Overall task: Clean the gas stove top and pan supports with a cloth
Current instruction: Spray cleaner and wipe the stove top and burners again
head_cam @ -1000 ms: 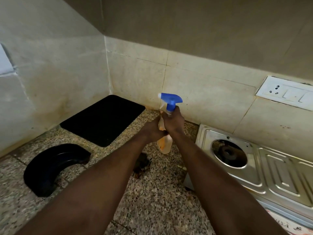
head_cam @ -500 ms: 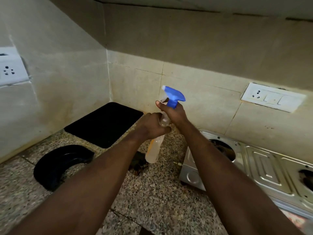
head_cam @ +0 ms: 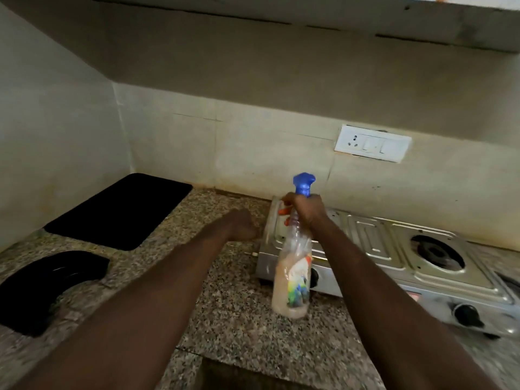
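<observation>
I'm clamping the right grip on the bottle neck, left grip unclear; its low base is risking clipping the stove corner.

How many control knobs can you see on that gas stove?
2. One knob sits at the front right; the other peeks out at the front left, mostly hidden behind the spray bottle.

Stove and mat on granite counter

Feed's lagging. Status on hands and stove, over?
Right hand grips clear blue-topped spray bottle by neck. Left hand empty. Steel gas stove: supports off, no cloth seen.
</observation>
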